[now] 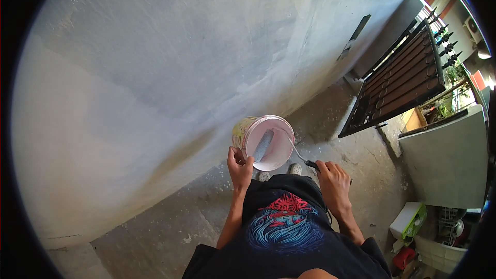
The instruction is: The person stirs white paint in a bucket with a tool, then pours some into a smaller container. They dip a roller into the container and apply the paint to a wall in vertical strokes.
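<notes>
A paint bucket [283,161] with a pinkish-white inside is tilted in front of my body, its open mouth towards me. My left hand [240,167] grips the bucket's rim at the lower left, fingers closed round it. Inside the bucket lies the grey roller head [263,145] of a paint roller. Its bent wire frame runs out over the right side of the rim to a dark handle [312,165]. Closed round that handle is my right hand [335,182], just right of the bucket.
A grey-white plastered wall [181,46] fills the left and top. A dark metal gate [398,80] with spikes stands at the right, beside a low wall [449,160]. Boxes and a dish basket [439,254] sit at the lower right. The concrete floor [191,217] is paint-spotted.
</notes>
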